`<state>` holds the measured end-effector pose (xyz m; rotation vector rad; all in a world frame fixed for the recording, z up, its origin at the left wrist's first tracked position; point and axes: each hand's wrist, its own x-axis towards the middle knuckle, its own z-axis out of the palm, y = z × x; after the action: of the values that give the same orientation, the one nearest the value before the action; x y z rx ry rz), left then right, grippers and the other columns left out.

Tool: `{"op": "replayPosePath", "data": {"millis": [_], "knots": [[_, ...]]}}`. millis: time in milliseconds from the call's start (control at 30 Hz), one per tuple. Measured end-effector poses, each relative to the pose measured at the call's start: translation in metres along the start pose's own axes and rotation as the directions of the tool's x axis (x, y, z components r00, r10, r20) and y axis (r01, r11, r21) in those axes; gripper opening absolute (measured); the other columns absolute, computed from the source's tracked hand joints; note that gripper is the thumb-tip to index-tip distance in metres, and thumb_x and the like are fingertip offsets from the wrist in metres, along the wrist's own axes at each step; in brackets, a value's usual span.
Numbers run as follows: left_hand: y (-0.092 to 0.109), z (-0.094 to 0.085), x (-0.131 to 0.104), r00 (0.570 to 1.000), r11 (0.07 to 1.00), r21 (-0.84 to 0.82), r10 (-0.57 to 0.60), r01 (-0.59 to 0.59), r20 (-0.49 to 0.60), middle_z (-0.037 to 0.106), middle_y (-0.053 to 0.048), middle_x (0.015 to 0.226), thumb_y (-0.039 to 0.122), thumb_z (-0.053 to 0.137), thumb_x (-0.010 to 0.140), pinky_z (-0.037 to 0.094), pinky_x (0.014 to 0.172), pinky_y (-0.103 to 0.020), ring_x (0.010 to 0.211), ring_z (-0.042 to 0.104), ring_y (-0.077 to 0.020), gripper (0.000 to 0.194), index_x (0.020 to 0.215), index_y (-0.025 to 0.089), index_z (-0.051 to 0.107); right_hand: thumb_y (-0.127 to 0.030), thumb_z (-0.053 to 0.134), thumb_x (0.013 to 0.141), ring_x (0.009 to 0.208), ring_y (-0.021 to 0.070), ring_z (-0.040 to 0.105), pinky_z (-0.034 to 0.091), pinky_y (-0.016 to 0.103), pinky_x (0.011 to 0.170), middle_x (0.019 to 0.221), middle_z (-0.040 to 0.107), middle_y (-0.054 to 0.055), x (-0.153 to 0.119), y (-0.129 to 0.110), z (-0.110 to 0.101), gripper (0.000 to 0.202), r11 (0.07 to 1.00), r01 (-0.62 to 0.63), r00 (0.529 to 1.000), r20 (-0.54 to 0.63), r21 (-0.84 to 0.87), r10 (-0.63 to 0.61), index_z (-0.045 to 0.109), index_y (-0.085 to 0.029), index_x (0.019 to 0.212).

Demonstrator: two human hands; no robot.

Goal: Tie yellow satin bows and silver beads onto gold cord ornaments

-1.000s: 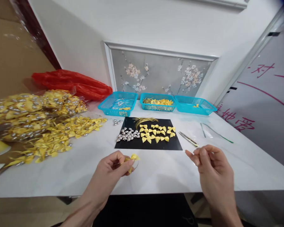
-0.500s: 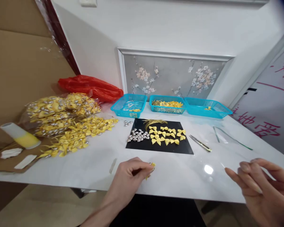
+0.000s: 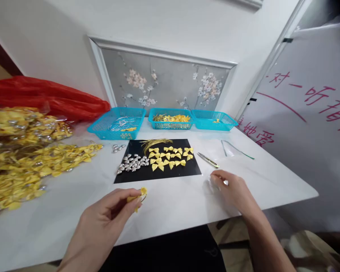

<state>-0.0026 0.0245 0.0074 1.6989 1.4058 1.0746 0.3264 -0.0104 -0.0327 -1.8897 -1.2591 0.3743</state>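
My left hand [image 3: 110,211] pinches a small yellow ribbon flower [image 3: 143,192] above the front of the white table. My right hand [image 3: 229,187] is closed low over the table, just in front of the snips [image 3: 208,160]; anything between its fingertips is too small to make out. On the black mat [image 3: 184,173] lie yellow ribbon bows [image 3: 158,165], silver beads [image 3: 133,164] and a bundle of thin golden stems [image 3: 155,142]. A few more silver beads [image 3: 118,147] sit left of the mat.
Three blue baskets [image 3: 113,134] [image 3: 171,125] [image 3: 214,125] line the back of the table [image 3: 172,204]. Yellow flower bunches [image 3: 19,173] and a red bag [image 3: 45,96] fill the left. A green strip [image 3: 240,151] lies at right, near a whiteboard [image 3: 306,151].
The view has swung right. My right hand has come inward and down to the table near the snips, its fingers now closed. My left hand still holds the yellow flower.
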Motion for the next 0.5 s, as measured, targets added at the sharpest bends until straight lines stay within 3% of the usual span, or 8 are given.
{"op": "replayPosePath", "data": {"millis": [167,300,400,500], "knots": [[0.03,0.012,-0.008,0.989,0.979,-0.171,-0.091,0.11,0.118,0.079,0.0,0.066,0.034,0.081,0.065,0.057,0.055,-0.015,0.059,0.072,-0.0156,0.015,0.078,0.028,0.081,-0.028,0.059,0.094,0.101,0.0254,0.063,0.047,0.044,0.092,0.104,0.068,0.008,0.053,-0.005,0.006,0.016,0.943,-0.01,1.0,-0.017,-0.333,0.005,0.07,-0.017,0.097],[0.042,0.02,-0.009,0.992,0.973,-0.208,-0.085,0.103,0.095,0.078,0.0,0.064,0.029,0.081,0.062,0.058,0.053,-0.014,0.057,0.072,-0.015,0.013,0.074,0.028,0.081,-0.03,0.067,0.094,0.093,0.0198,0.063,0.052,0.04,0.087,0.099,0.066,0.004,0.076,0.002,0.017,0.016,0.908,-0.007,0.997,0.069,-0.419,0.039,0.065,-0.014,0.096],[0.042,0.024,-0.01,0.991,0.971,-0.204,-0.107,0.122,0.082,0.078,0.0,0.063,0.029,0.082,0.061,0.057,0.051,-0.013,0.055,0.071,-0.0144,0.012,0.073,0.027,0.08,-0.019,0.059,0.096,0.087,0.0198,0.063,0.052,0.038,0.082,0.092,0.063,0.005,0.067,0.0,0.015,0.009,0.919,0.027,0.997,0.075,-0.392,0.003,0.063,-0.014,0.09],[0.038,0.025,-0.013,0.992,0.971,-0.2,-0.123,0.128,0.039,0.077,0.001,0.061,0.028,0.082,0.061,0.054,0.049,-0.011,0.053,0.07,-0.0125,0.009,0.069,0.027,0.079,-0.009,0.042,0.096,0.083,0.0197,0.063,0.05,0.035,0.079,0.098,0.06,0.011,0.029,-0.019,0.009,0.017,0.952,0.095,0.995,0.037,-0.292,-0.088,0.058,-0.014,0.096]]}}
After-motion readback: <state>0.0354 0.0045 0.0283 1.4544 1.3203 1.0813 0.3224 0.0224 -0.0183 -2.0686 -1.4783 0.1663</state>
